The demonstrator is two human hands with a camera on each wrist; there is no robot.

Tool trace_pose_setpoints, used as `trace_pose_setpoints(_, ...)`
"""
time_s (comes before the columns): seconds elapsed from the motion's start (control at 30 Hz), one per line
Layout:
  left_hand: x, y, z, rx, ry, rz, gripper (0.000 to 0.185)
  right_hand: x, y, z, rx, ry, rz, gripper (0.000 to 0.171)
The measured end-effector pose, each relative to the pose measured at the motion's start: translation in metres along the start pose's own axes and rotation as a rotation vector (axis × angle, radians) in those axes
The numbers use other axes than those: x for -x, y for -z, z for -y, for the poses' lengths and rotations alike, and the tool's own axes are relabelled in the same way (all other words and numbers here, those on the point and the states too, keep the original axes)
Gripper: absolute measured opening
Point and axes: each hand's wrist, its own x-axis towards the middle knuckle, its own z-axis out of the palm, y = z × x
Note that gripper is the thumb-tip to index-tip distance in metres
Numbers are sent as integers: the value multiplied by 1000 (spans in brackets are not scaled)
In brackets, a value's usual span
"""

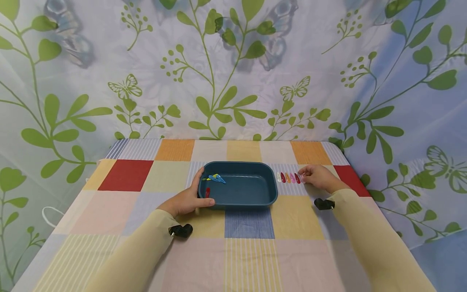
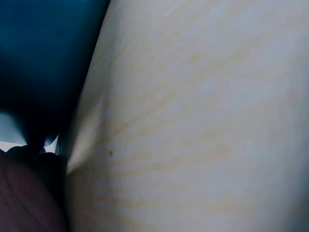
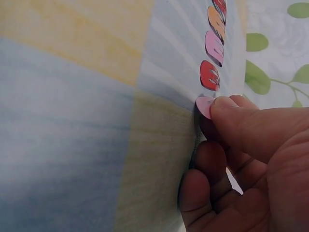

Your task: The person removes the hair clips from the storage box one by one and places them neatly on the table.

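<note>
A dark teal tray (image 1: 255, 198) sits mid-table on the patchwork cloth. My left hand (image 1: 187, 199) grips its left rim, thumb over the edge. Blue and yellow hair clips (image 1: 217, 178) and a red clip (image 1: 207, 192) lie inside near that hand. To the right of the tray is a row of clips (image 1: 288, 177). My right hand (image 1: 310, 175) is at the row's right end and pinches a pale pink clip (image 3: 205, 106) between thumb and fingers on the cloth. Beside it lie a red clip (image 3: 209, 76), a pink one (image 3: 214, 47) and an orange one (image 3: 217, 21). The left wrist view shows only pale sleeve (image 2: 193, 121) and tray (image 2: 43, 58).
The checked tablecloth (image 1: 248, 259) covers the whole table. A leaf-and-butterfly curtain (image 1: 233, 69) hangs close behind and along both sides. A white cord loop (image 1: 49, 215) hangs off the left edge. Black wrist cameras (image 1: 180, 230) sit on both sleeves.
</note>
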Motion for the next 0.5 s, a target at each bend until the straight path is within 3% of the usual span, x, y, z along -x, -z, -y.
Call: trace_pose_setpoints(0.5,1,-1,0,-4,-2,-1,126,-4,1,8,97,-30,46,35)
